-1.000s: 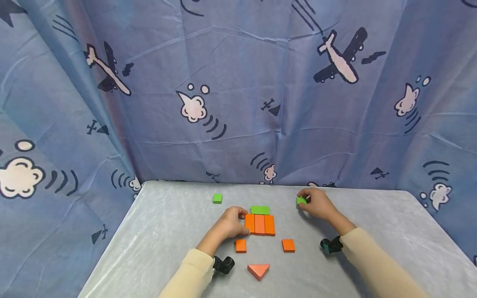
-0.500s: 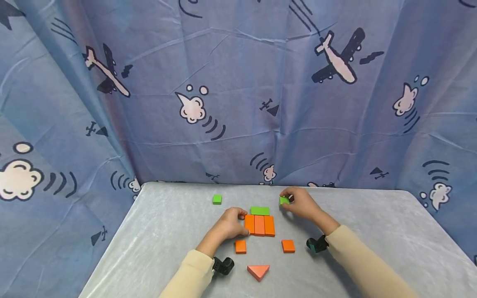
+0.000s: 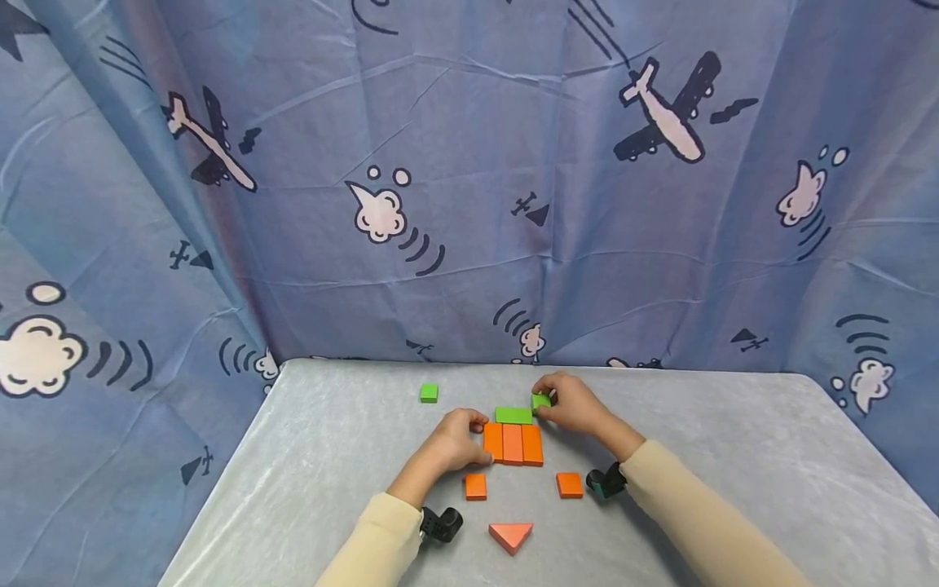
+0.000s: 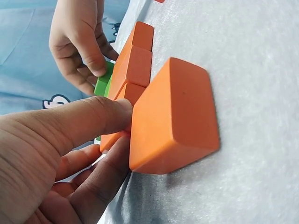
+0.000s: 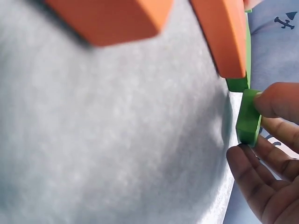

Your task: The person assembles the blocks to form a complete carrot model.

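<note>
In the head view, three upright-lying oblong blocks form a row: a left orange block (image 3: 492, 441), a paler middle block (image 3: 512, 444) and a right orange block (image 3: 532, 445). Along their far ends lies a green oblong block (image 3: 513, 415). My left hand (image 3: 449, 440) spans the left orange block, thumb at its near end and a finger at its far end. My right hand (image 3: 578, 405) pinches a small green block (image 5: 248, 114) between thumb and fingers, close by the right end of the green oblong. Fingers partly cover both held blocks.
Another small green block (image 3: 429, 393) lies at the back left of the table (image 3: 308, 473). Two orange square blocks (image 3: 569, 485) (image 3: 475, 487) sit nearer, left and right. A salmon triangle block (image 3: 510, 536) lies in front. A patterned blue curtain (image 3: 455, 163) hangs behind.
My right hand has carried the small green block leftward, up beside the green oblong block. The left hand has stayed at the left orange block.
</note>
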